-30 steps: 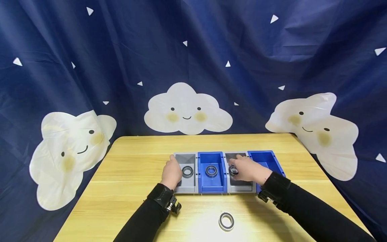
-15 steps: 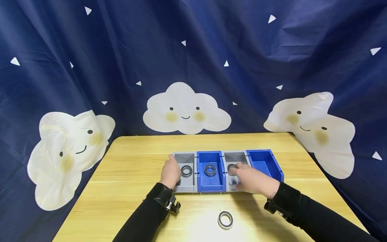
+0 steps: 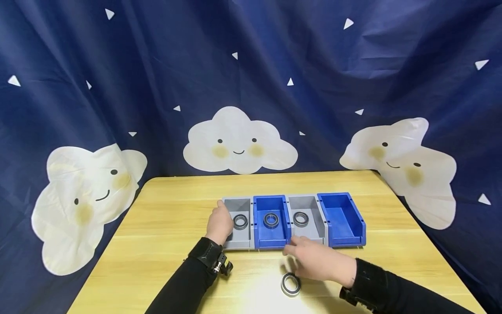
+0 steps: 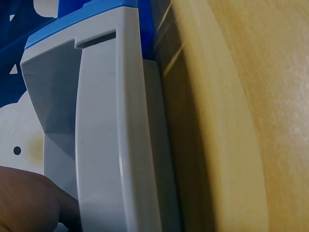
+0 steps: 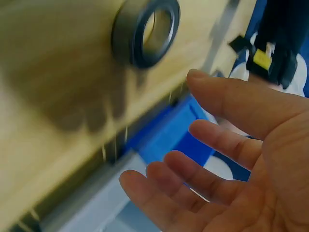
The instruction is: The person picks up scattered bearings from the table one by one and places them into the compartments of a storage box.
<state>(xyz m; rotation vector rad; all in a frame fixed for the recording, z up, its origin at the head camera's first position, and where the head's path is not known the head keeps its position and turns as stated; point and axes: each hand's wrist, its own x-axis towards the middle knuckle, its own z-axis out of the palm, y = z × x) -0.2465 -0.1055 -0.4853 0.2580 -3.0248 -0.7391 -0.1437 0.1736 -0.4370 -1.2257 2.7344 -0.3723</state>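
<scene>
My left hand (image 3: 219, 223) grips the outer wall of the leftmost grey bin (image 3: 240, 239); the left wrist view shows a finger (image 4: 29, 200) at its wall, the rest hidden. My right hand (image 3: 319, 259) hovers in front of the bins with fingers spread and holds nothing. Just below it, a bearing (image 3: 291, 294) lies on the table; the right wrist view shows this bearing (image 5: 126, 36) apart from the fingers. One bearing (image 3: 240, 228) lies in the left grey bin, another bearing (image 3: 271, 226) in the blue bin (image 3: 270, 241), a third bearing (image 3: 300, 225) in the second grey bin (image 3: 317, 226).
A second blue bin (image 3: 343, 221) ends the row on the right. The bins stand side by side on a wooden table (image 3: 188, 192). Behind it hangs a dark blue curtain (image 3: 164, 52) with white clouds.
My right hand has withdrawn from the second grey bin, leaving a bearing there, and has come forward toward the bearing on the table. My left hand stays at the left bin.
</scene>
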